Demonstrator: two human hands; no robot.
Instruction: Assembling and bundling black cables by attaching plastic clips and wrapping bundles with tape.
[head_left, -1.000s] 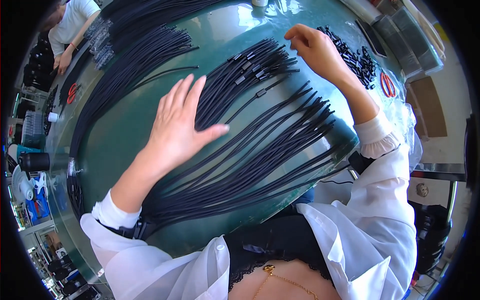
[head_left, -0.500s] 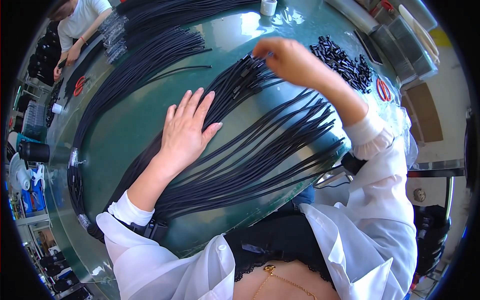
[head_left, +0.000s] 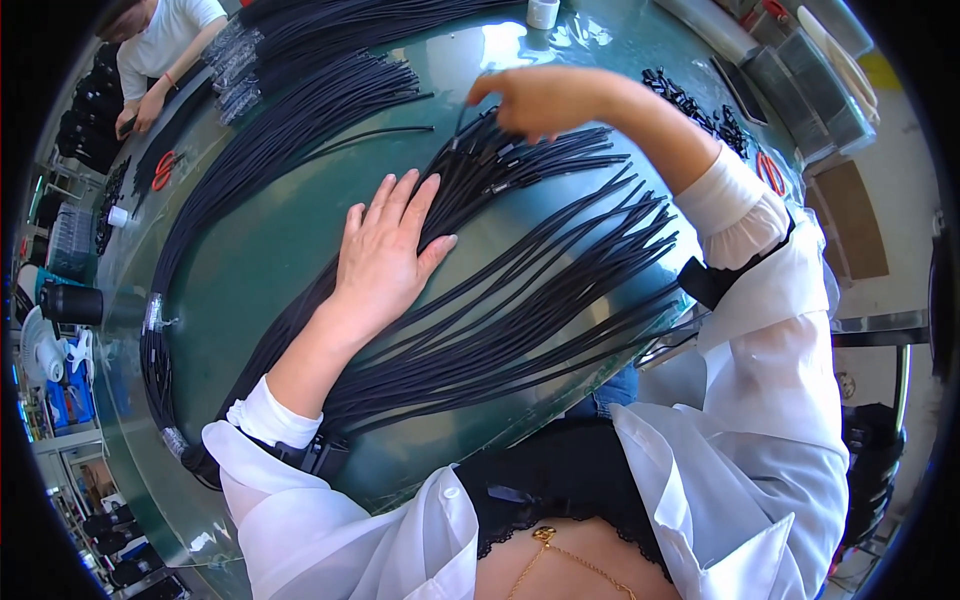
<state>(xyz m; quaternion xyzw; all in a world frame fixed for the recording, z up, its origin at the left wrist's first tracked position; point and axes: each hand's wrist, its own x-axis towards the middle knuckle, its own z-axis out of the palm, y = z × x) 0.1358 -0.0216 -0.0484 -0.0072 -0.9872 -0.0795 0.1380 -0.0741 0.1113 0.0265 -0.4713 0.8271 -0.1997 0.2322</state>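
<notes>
My left hand (head_left: 388,245) lies flat with fingers outstretched on a bundle of black cables (head_left: 465,185), pressing it to the green table. Small black sleeves sit around some cables near their far ends. Above those ends, my right hand (head_left: 535,105) is curled, its fingers partly hidden and slightly blurred. One black cable (head_left: 460,122) rises to its fingertips, where it appears pinched. A second spread of loose black cables (head_left: 520,315) fans rightward in front of my left hand.
Behind my right forearm lies a pile of small black sleeves (head_left: 690,100), with red-handled scissors (head_left: 770,173) beside it. More black cables (head_left: 290,130) curve along the left. A white cup (head_left: 542,13) stands at the back. Another person (head_left: 165,50) works at far left.
My right hand has moved left over the cable ends, and its forearm now covers part of the sleeve pile. My left hand stays on the bundle.
</notes>
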